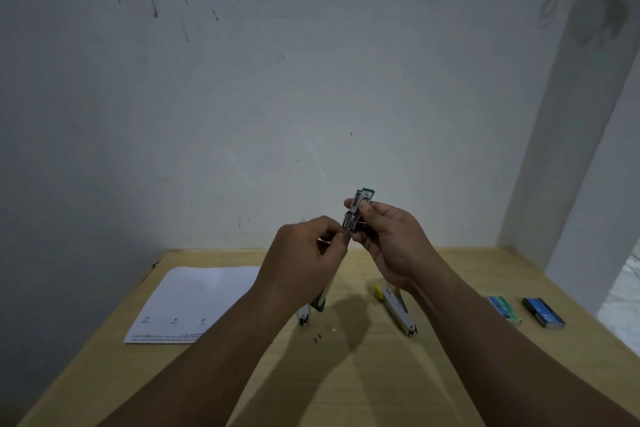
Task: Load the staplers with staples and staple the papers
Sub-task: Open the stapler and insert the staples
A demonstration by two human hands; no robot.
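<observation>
Above the worktop point(346, 374), held up before the wall, a small green stapler point(360, 210) sits in the right hand point(391, 243), whose grip is closed around its body with the thumb on the metal top. The left hand point(304, 253) meets the stapler's lower end, its grip pinched shut on something small and metallic there; whether that is a strip of staples or the pusher of the magazine is too small to tell.

This looks like the loading step: the stapler seems opened, its metal channel facing the person. Below the stapler, on the worktop, lie a second stapler point(311, 308), partly hidden by the left wrist, and a yellow one point(396, 308) lying opened out. Right of that, well apart from the hands, rest two staple boxes point(543, 312). Left of the held stapler and lower, the papers point(197, 302) lie flat and untouched, so stapling is not yet begun.

The next move likely calls for sliding the strip straight along the channel without bending it, then closing the top until it latches. Small bits point(318, 336) lie under the hands.
</observation>
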